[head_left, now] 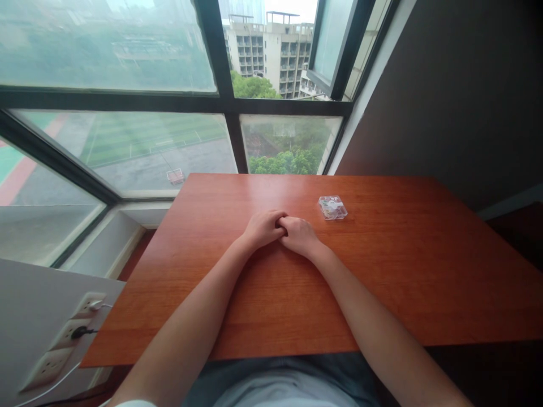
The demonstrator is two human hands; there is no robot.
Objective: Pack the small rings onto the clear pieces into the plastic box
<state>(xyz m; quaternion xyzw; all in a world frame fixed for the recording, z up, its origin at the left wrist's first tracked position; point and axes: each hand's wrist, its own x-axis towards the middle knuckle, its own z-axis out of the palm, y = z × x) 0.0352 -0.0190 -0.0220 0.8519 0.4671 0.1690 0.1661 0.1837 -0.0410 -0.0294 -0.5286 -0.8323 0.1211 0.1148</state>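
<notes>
My left hand (263,228) and my right hand (300,234) rest together on the reddish-brown wooden table (203,237). Their curled fingers meet and hook into each other, with a small dark gap between them. No object shows in either hand. A small clear plastic box (332,208) lies a little beyond my right hand, to its right and apart from it. Small colourful pieces and a whitish patch show through the box, too small to name.
Dark-framed windows (229,105) stand behind the table, with one pane swung outward at the upper right. A grey wall (445,96) rises on the right. Wall sockets (68,333) with plugs and cords sit at the lower left, beside the table's edge.
</notes>
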